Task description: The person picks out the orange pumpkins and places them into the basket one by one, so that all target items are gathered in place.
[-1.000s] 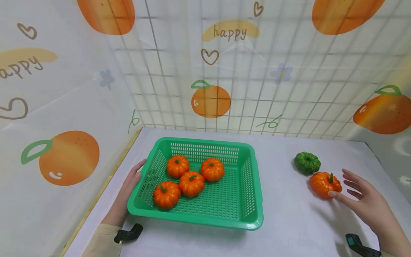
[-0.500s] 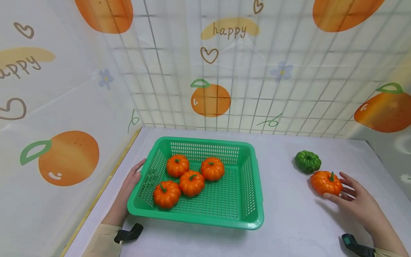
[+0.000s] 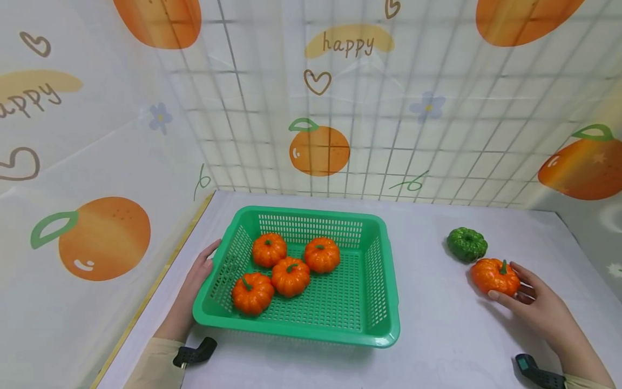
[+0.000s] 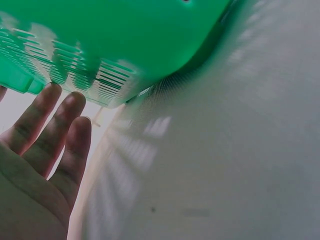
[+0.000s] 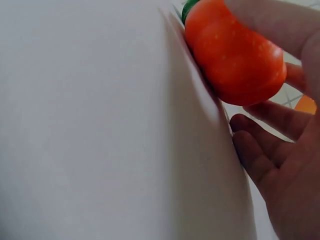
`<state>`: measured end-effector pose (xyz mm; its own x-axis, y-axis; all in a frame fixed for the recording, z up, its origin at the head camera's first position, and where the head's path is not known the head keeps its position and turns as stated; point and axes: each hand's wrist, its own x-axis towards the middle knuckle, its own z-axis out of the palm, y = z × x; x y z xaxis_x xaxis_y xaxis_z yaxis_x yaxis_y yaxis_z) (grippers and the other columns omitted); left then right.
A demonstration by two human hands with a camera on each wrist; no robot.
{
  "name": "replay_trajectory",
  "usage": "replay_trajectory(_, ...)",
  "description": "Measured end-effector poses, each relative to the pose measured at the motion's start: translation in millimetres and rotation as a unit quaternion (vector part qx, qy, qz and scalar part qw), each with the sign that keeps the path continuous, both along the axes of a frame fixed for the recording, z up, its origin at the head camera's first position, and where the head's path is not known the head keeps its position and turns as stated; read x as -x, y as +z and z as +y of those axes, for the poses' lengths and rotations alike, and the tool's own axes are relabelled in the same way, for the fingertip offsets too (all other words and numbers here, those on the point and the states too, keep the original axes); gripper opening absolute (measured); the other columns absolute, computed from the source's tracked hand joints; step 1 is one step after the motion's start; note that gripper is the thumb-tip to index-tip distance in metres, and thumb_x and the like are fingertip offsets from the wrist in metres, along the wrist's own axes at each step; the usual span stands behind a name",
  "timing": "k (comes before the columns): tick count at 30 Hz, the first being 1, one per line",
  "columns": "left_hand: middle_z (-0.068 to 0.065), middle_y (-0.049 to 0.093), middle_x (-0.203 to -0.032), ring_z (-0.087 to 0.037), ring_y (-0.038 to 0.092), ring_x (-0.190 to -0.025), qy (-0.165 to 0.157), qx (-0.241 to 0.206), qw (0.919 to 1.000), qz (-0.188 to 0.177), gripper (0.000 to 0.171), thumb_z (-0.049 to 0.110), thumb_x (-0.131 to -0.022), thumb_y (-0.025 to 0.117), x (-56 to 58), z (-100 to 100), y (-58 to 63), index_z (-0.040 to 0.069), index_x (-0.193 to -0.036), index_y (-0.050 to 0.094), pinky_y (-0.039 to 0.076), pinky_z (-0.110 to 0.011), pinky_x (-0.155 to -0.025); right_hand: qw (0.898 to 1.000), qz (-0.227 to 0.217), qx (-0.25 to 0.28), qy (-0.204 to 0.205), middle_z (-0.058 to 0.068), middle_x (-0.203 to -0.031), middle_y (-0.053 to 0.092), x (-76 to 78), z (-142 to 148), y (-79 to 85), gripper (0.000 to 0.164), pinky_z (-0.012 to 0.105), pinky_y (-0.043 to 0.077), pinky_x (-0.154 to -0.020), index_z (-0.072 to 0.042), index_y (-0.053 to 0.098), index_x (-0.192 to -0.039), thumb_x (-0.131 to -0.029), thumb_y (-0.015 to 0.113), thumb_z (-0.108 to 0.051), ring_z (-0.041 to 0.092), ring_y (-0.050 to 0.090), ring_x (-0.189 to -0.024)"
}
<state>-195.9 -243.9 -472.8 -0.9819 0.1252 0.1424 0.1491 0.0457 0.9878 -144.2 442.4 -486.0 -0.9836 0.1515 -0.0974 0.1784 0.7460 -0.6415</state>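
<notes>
My right hand (image 3: 541, 310) is at an orange pumpkin (image 3: 494, 275) on the right side of the table. The thumb lies along its near side and the fingers curl round its right and far sides. In the right wrist view the pumpkin (image 5: 235, 52) sits between thumb and fingers, low at the white surface. A green pumpkin (image 3: 467, 244) rests just behind it. My left hand (image 3: 191, 283) rests along the left side of a green plastic basket (image 3: 296, 331). Its fingers (image 4: 67, 117) are extended near the slotted wall in the left wrist view. Several orange pumpkins (image 3: 290, 276) lie inside the basket.
A white cloth covers the table (image 3: 427, 324). Its left edge has a yellow strip (image 3: 155, 286). Printed sheeting with oranges and the word "happy" hangs at the back and sides, over a wire grid (image 3: 379, 129) at the back. Each wrist wears a black device (image 3: 195, 352).
My right hand has moved slightly left onto the orange pumpkin, and its fingers have closed around it. The left hand, basket and pumpkins inside stay as they were.
</notes>
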Motion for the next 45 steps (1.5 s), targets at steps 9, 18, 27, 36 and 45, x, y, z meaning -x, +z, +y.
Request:
replay_trajectory(9,0.018,0.056,-0.126,-0.002,0.059,-0.111,-0.002,-0.009,1.0,0.003,0.055,0.024,-0.109,0.03,-1.0,-1,-0.3,0.0,-0.156,0.019,0.052,-0.023,-0.087,1.0,0.004,-0.013,-0.013,0.043,-0.145,0.026,2.7,-2,-0.2,0.108,0.069,0.041,-0.088,0.006,0.012,-0.155,-0.088,0.069,-0.056,0.06,0.041,-0.118)
replay_trajectory(18,0.018,0.056,-0.126,-0.002,0.059,-0.111,-0.001,-0.003,1.0,0.005,0.055,0.025,-0.109,0.032,-0.3,-3,-2.3,0.0,-0.156,0.02,0.052,-0.023,-0.087,0.999,-0.008,-0.018,-0.038,0.042,-0.147,0.022,4.7,0,2.4,0.112,0.07,0.041,-0.09,0.005,0.011,-0.155,-0.085,0.066,-0.063,0.061,0.039,-0.119)
replay_trajectory(27,0.012,0.052,-0.128,0.0,0.059,-0.11,-0.004,0.001,0.9999,0.011,0.055,0.022,-0.108,0.031,-0.2,-3,-1.4,-0.002,-0.155,0.019,0.052,-0.022,-0.086,0.998,-0.007,0.011,-0.067,0.039,-0.151,0.019,1.2,-2,13.1,0.11,0.069,0.041,-0.089,-0.001,0.009,-0.157,-0.086,0.066,-0.063,0.061,0.037,-0.122)
replay_trajectory(36,0.01,0.052,-0.127,0.0,0.059,-0.108,-0.002,0.005,1.0,0.006,0.056,0.024,-0.108,0.032,-0.3,-1,1.0,-0.004,-0.155,0.019,0.053,-0.023,-0.085,0.998,0.033,0.017,-0.055,0.038,-0.149,0.027,-0.3,-15,27.3,0.102,0.037,0.059,-0.068,-0.001,0.014,-0.157,-0.088,0.07,-0.052,0.058,0.043,-0.12)
replay_trajectory(45,0.01,0.059,-0.117,-0.003,0.063,-0.103,0.0,-0.012,0.9999,0.001,0.058,0.023,-0.107,0.036,2.4,2,2.2,-0.006,-0.154,0.019,0.054,-0.024,-0.082,0.996,0.069,0.053,-0.007,0.035,-0.149,0.031,1.1,-38,46.7,0.097,0.009,0.049,-0.063,-0.003,0.019,-0.157,-0.088,0.073,-0.046,0.056,0.043,-0.119)
